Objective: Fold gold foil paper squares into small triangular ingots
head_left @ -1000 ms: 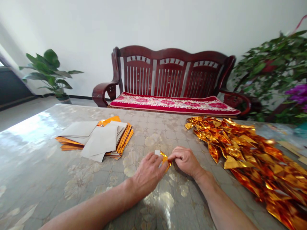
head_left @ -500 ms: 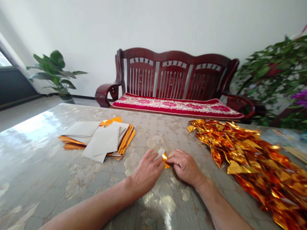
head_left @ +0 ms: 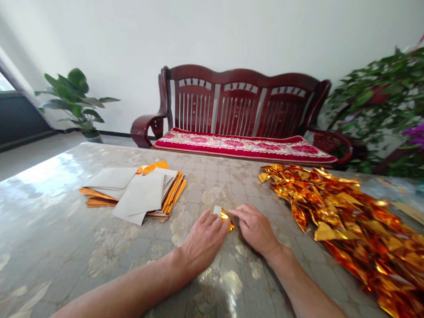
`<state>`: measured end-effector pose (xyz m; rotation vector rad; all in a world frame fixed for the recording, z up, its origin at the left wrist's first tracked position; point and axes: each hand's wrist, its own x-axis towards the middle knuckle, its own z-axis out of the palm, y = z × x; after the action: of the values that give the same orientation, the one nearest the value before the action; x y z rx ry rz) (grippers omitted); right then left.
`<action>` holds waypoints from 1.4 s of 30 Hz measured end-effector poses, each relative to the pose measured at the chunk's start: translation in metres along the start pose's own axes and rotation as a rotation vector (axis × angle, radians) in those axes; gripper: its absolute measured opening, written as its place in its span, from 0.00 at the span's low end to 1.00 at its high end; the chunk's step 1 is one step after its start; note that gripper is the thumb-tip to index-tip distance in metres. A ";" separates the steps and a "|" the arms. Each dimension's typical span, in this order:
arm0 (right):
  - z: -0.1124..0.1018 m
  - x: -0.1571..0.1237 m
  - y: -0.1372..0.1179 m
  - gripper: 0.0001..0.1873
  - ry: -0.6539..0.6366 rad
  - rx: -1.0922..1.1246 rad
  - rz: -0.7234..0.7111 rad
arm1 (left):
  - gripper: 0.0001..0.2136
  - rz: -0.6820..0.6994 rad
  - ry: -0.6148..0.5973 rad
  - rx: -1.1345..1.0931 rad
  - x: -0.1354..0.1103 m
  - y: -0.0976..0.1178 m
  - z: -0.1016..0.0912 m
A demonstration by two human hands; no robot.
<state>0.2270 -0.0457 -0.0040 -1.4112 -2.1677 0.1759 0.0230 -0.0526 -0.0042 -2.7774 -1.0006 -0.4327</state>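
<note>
A small folded piece of gold foil paper [head_left: 224, 215] lies on the table, its pale grey backing showing at the far left end. My left hand [head_left: 206, 233] presses it down, bent fingers over its near left part and hiding some of it. Just right of the foil is my right hand [head_left: 256, 229], its index finger stretched toward the paper and the other fingers curled beneath. The right fingertip is at the foil's edge; whether it touches I cannot tell. To the left lies a stack of foil paper sheets [head_left: 141, 194], mostly grey side up with gold edges.
Folded gold foil pieces form a large heap [head_left: 334, 207] along the right side. Clear plastic [head_left: 394, 189] lies behind it. The table [head_left: 126, 265] has a shiny patterned cover. Beyond stands a dark red wooden bench [head_left: 236, 106], with potted plants [head_left: 77, 97] to either side.
My right fingers have come off the foil and lifted slightly. My left fingers have moved further over the paper, which has turned a little, with less grey backing showing.
</note>
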 end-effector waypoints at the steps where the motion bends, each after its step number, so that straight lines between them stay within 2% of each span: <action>1: -0.001 0.000 -0.001 0.28 -0.014 -0.013 -0.008 | 0.13 0.012 -0.009 -0.002 -0.001 -0.001 0.000; 4: -0.002 0.002 -0.005 0.27 -0.038 -0.053 -0.037 | 0.13 0.062 -0.015 0.002 -0.002 -0.004 -0.003; 8: -0.002 0.001 -0.008 0.25 -0.053 -0.084 -0.065 | 0.10 0.061 -0.015 0.037 0.000 -0.007 -0.007; 15: 0.001 0.002 -0.006 0.25 -0.059 -0.087 -0.057 | 0.07 0.026 -0.133 -0.011 0.002 -0.003 -0.006; 33: 0.001 0.008 -0.016 0.25 -0.105 -0.179 0.076 | 0.10 0.016 -0.102 -0.020 0.000 -0.001 -0.003; 38: 0.004 0.010 -0.015 0.21 -0.086 -0.272 0.122 | 0.07 0.033 -0.104 -0.046 -0.001 -0.004 -0.006; 42: 0.004 0.010 -0.014 0.18 -0.069 -0.198 0.132 | 0.08 0.076 -0.044 -0.039 -0.002 -0.013 -0.008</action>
<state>0.2106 -0.0428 0.0020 -1.6834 -2.1972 0.0600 0.0117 -0.0455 0.0039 -2.8602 -0.9012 -0.3859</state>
